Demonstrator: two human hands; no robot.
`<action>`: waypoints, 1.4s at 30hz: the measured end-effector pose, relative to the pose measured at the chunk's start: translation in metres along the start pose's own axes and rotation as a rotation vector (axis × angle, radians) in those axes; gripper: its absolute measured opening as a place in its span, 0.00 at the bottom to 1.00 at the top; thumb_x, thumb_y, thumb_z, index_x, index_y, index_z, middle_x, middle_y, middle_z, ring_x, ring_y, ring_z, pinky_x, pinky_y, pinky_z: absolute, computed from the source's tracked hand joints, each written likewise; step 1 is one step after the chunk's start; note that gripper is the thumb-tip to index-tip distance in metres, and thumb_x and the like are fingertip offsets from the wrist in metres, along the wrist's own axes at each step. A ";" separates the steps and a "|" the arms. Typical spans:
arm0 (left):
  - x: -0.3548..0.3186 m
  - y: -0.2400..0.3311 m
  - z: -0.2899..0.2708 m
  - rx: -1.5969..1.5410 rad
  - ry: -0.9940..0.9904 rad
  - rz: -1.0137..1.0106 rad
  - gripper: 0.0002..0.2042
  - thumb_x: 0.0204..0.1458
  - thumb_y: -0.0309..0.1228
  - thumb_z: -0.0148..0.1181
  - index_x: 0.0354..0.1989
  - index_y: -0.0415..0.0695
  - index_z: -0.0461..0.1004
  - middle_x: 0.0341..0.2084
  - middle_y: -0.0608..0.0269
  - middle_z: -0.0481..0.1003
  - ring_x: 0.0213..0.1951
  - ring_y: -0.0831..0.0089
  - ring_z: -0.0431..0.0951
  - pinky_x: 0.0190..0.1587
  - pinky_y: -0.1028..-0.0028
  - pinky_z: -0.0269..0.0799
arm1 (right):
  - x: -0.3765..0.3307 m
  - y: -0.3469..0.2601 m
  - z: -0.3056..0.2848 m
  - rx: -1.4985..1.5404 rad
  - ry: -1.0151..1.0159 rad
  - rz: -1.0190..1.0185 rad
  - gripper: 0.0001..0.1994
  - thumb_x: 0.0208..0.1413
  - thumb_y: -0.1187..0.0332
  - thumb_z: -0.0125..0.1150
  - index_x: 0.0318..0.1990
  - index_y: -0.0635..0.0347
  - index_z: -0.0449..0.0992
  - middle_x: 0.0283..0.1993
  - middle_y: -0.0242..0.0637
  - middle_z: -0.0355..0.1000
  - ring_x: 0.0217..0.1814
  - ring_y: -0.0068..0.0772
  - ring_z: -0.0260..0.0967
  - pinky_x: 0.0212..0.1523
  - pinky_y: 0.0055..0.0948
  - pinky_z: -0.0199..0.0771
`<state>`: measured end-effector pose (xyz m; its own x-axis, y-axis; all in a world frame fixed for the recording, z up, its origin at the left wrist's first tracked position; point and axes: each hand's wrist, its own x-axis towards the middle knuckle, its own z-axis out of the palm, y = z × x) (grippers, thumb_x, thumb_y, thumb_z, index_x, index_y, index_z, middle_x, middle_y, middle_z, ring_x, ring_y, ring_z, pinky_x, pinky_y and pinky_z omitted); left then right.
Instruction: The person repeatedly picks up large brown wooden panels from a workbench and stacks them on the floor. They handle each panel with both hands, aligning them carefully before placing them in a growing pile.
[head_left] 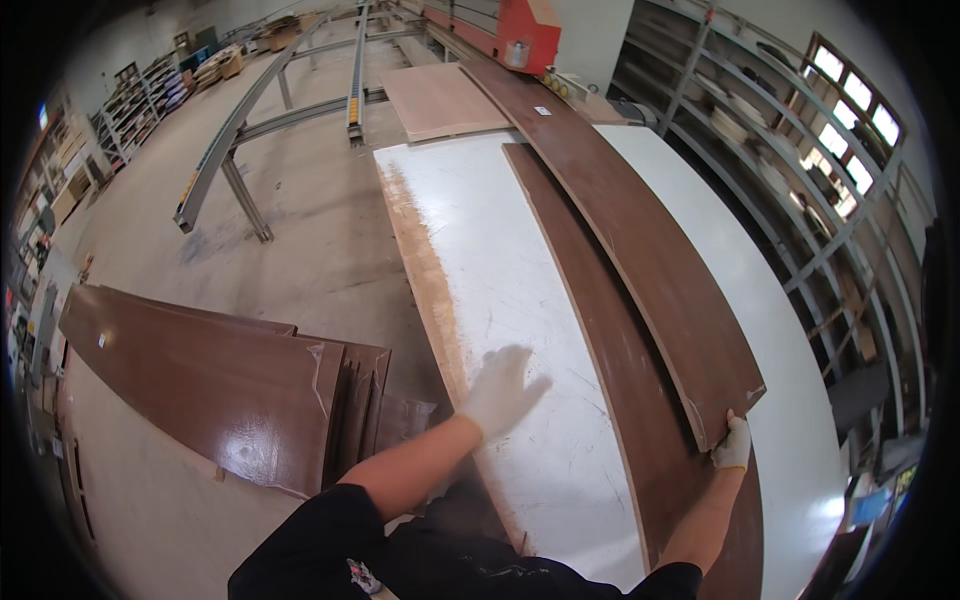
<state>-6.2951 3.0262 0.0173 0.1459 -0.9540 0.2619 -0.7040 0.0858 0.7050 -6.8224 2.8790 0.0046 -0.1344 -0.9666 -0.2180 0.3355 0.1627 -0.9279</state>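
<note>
A long brown board slants from the machine at the far end down toward me. My right hand, in a white glove, is closed on its near end, by the corner. Partly beneath it, a second brown board lies along the white tabletop. My left hand, also gloved and slightly blurred, is over the white surface near its worn left edge. Its fingers are spread and hold nothing. A small white label sits on the upper board's far part.
On my left is a stack of brown boards, some with torn clear film at the ends. A red machine stands at the far end beside a pale pinkish board. Metal roller rails stand beyond the table; tall shelves line the right.
</note>
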 end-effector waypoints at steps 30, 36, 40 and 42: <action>0.010 0.057 0.058 -1.537 0.267 -0.617 0.12 0.62 0.27 0.63 0.50 0.34 0.80 0.45 0.52 0.83 0.47 0.57 0.85 0.52 0.58 0.84 | -0.607 -0.018 -0.209 -0.423 1.174 0.053 0.27 0.76 0.47 0.56 0.53 0.69 0.80 0.44 0.35 0.77 0.46 0.37 0.74 0.46 0.34 0.78; -0.080 0.084 -0.053 -1.697 0.470 -0.575 0.12 0.62 0.24 0.63 0.52 0.36 0.77 0.43 0.56 0.83 0.44 0.61 0.86 0.49 0.56 0.85 | -0.573 -0.088 -0.199 -0.683 0.901 0.233 0.35 0.76 0.44 0.53 0.67 0.76 0.74 0.61 0.46 0.77 0.60 0.42 0.73 0.64 0.41 0.74; -0.154 0.100 -0.142 -1.823 0.542 -0.237 0.14 0.61 0.25 0.65 0.55 0.40 0.77 0.46 0.57 0.83 0.46 0.60 0.85 0.50 0.56 0.85 | -0.500 -0.107 -0.171 -0.748 0.620 0.113 0.34 0.76 0.46 0.53 0.67 0.76 0.73 0.61 0.46 0.76 0.61 0.42 0.72 0.64 0.41 0.74; -0.191 0.100 -0.178 -1.691 0.772 -0.262 0.15 0.61 0.26 0.65 0.56 0.40 0.77 0.46 0.56 0.83 0.46 0.60 0.85 0.49 0.57 0.85 | -0.463 -0.108 -0.147 -0.769 0.470 0.062 0.33 0.76 0.47 0.53 0.67 0.76 0.73 0.62 0.45 0.76 0.61 0.42 0.72 0.64 0.41 0.74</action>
<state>-6.2695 3.2683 0.1553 0.7021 -0.7069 -0.0862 0.6555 0.5942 0.4661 -6.9335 3.3385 0.1614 -0.5609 -0.7985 -0.2183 -0.3388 0.4621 -0.8196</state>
